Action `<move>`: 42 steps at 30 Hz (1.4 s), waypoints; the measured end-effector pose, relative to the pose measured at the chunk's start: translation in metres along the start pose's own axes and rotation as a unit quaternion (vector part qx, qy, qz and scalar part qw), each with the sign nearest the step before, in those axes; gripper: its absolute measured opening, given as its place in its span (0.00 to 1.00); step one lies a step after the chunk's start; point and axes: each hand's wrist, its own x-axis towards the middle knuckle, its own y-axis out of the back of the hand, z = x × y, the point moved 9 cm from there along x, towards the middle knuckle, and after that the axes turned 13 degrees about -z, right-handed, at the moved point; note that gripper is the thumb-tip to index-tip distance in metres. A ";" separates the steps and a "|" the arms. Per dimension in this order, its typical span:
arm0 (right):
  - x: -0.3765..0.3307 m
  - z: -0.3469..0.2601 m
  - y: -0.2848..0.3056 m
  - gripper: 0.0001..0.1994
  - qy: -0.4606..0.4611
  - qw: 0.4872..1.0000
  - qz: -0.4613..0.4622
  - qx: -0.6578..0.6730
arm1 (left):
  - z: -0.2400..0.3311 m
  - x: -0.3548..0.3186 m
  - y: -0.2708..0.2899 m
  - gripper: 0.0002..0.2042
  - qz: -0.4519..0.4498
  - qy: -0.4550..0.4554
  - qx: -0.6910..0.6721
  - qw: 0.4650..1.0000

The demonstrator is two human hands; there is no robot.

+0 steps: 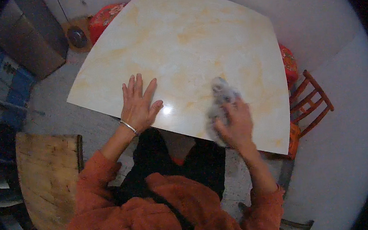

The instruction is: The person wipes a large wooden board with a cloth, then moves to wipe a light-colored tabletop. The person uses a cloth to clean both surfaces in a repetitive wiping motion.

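Note:
In front of me is a white table (pixel 175 67) with yellow marbling. My left hand (pixel 138 106) rests flat near its front edge, fingers spread and holding nothing; a silver bangle (pixel 128 127) circles that wrist. Farther right, my right hand (pixel 238 122) presses on a crumpled grey-white cloth (pixel 222 92) lying on the tabletop. Both that hand and the cloth are slightly blurred. The cloth bunches under the palm and sticks out beyond the fingers toward the far side.
A wooden chair (pixel 312 101) stands beyond the table's right edge. Red floral seats (pixel 291 62) show past the right and far-left edges. A wooden board-like surface (pixel 49 179) is at my lower left, with a grey cabinet (pixel 32 36) at upper left. White walls (pixel 306 8) border the far and right sides.

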 end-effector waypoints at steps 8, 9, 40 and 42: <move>0.083 0.065 -0.019 0.25 -0.108 0.990 0.093 -0.006 | -0.002 0.001 -0.010 0.30 -0.014 0.002 -0.012 1.000; 0.091 0.036 -0.026 0.25 -0.054 0.991 0.115 -0.035 | -0.005 0.000 -0.011 0.30 -0.016 0.003 -0.014 1.000; -0.026 -0.006 -0.007 0.20 0.077 0.994 -0.045 0.061 | -0.018 -0.009 -0.015 0.26 -0.025 -0.003 -0.014 1.000; -0.025 0.019 0.000 0.20 0.031 0.999 -0.012 0.028 | -0.023 -0.012 -0.016 0.26 -0.031 0.009 -0.003 0.999</move>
